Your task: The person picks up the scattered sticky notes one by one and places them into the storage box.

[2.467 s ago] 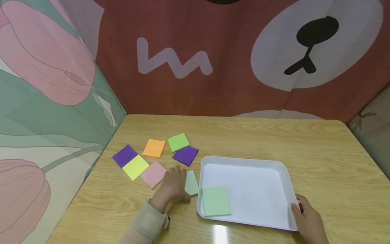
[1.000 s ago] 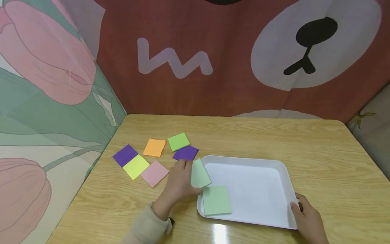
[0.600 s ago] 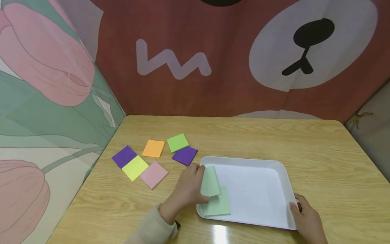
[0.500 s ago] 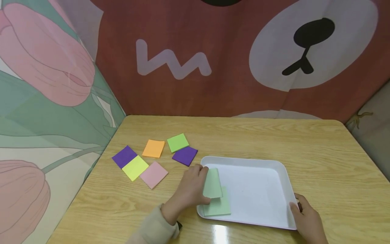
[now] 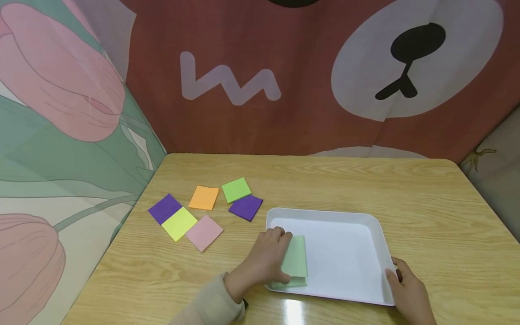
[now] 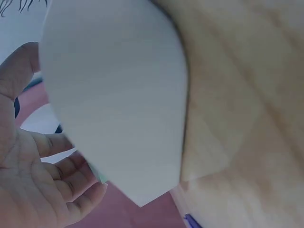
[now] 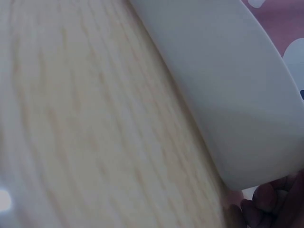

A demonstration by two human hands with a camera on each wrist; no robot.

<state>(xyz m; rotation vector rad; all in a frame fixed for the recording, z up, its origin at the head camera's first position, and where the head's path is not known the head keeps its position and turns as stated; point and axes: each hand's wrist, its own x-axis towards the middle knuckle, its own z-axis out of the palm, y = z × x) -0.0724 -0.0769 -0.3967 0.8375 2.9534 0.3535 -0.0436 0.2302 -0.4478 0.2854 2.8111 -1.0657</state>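
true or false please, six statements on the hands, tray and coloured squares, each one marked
1. The left hand holds a pale green square. True.
2. The right hand grips the white tray at its right edge. True.
3. No other square lies in the tray. False: another pale green square does, partly hidden by the held one.
4. The pink square lies on the table, outside the tray. True.
5. Three purple squares show. False: only a purple square beside the yellow square and another beside the bright green square.
6. The yellow square lies inside the tray. False: it lies on the table.
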